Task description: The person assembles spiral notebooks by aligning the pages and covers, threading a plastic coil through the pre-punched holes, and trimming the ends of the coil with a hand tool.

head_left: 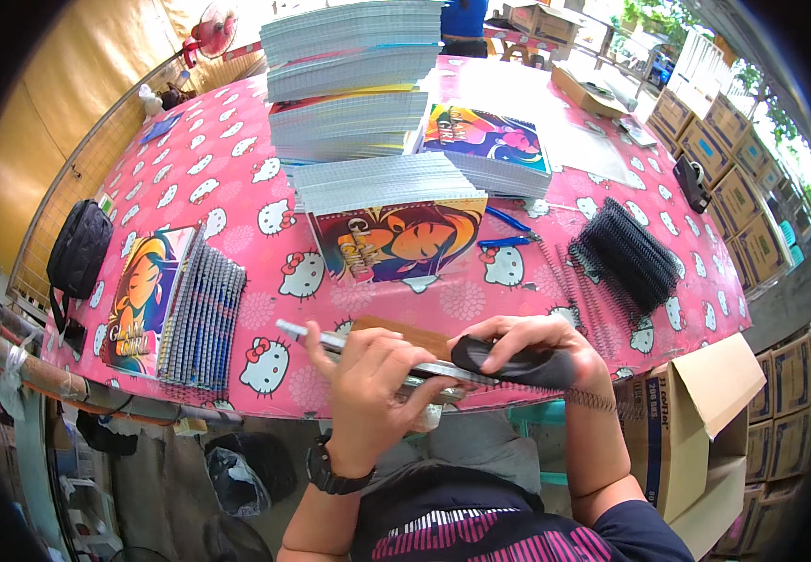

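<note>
My left hand [377, 379] is closed around a notebook [331, 339] held edge-on above the table's near edge, its fingers on top. My right hand [541, 342] is closed on a smooth, black rounded object [508, 362] at the notebook's right end; its exact kind is unclear. A dark spiral binding coil [593, 400] trails from the notebook's edge past my right wrist. Beyond my hands stands a stack of notebooks [396, 239] with a colourful illustrated cover. Blue-handled pliers [507, 229] lie to its right, near a pile of black coils [626, 258].
Notebooks with coils [209, 323] stand in a row at the left, beside a black pouch [81, 248]. Tall paper stacks [349, 56] rise at the back of the pink patterned table [265, 248]. An open cardboard box [696, 421] sits at the near right; more boxes [738, 201] are piled beyond.
</note>
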Tool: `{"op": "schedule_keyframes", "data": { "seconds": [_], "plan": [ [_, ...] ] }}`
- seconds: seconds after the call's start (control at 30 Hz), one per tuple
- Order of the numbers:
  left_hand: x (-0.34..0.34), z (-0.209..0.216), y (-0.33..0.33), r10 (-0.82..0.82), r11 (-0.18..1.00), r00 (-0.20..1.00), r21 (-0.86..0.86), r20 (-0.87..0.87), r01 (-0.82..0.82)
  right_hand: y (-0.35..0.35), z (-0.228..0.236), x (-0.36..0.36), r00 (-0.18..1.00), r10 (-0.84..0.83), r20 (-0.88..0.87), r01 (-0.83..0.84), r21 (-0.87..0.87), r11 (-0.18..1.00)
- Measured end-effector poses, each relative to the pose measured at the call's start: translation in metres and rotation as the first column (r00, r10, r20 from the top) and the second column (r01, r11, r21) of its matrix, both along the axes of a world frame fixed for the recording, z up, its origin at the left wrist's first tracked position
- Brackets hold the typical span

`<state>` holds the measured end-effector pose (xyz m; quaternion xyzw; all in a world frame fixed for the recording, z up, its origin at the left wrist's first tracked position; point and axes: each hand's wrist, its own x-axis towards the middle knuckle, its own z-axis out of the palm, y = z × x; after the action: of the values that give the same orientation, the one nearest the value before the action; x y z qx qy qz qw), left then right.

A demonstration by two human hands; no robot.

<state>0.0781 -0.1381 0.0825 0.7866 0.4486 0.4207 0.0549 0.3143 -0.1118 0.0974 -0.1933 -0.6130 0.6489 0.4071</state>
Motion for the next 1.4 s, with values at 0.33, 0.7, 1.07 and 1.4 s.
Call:
{"op": "schedule_keyframes", "data": {
  "seconds": [0.33, 0.7, 1.07, 1.4],
  "plan": [
    [0.011, 0.001, -0.005, 0.035, 0.999, 0.996, -0.014, 0.082, -0.034, 0.015, 0.007, 0.005, 0.755, -0.354, 0.552, 0.179, 0.345, 0.921],
    [-0.033, 0.003, 0.015, 0.03, 0.999, 0.994, -0.03, -0.105, -0.034, 0.019, 0.023, -0.02, 0.982, 0.022, 0.187, -0.07, 0.257, 0.964],
    [-0.03, 0.004, 0.01, 0.061, 0.996, 0.998, -0.07, 0.007, -0.06, 0.04, 0.016, -0.023, 0.839, -0.263, 0.475, 0.069, 0.388, 0.919],
    [-0.032, 0.0, 0.011, 0.026, 0.997, 0.996, -0.081, 0.088, -0.019, 0.041, 0.022, -0.055, 0.918, -0.068, 0.39, -0.112, 0.421, 0.9]
  ]
}}
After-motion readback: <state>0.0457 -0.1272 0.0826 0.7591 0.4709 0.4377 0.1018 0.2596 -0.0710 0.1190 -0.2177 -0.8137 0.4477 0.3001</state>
